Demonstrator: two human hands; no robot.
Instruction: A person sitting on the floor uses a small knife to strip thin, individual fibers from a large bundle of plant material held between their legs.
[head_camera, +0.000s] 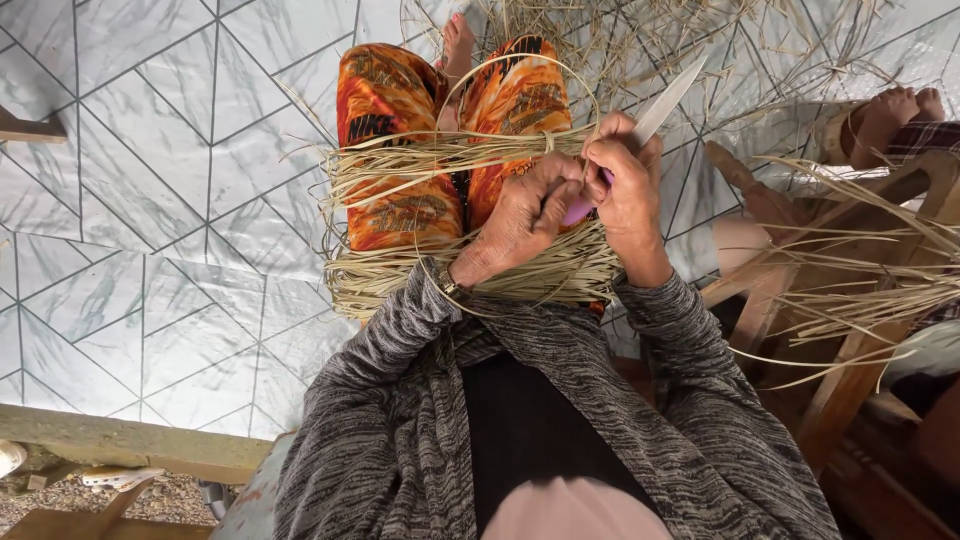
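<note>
A bundle of pale reed strips (470, 215) is laid across the lap. At its right end, a strip is pinched by the left hand (520, 218) and a purple-handled knife (640, 125) is gripped by the right hand (625, 190). Fingers could be cut if the blade slipped. Beyond the bundle, loose strips (600, 40) could be tangled underfoot.

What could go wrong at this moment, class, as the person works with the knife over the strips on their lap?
1. The right hand grips the knife close to the left hand; a slip might cut the fingers.
2. The strips lie coiled across the legs, so a downward slip could reach the thigh.
3. Another person's foot rests near the blade's pointing direction; loose strands on the floor could also snag or trip.
</note>
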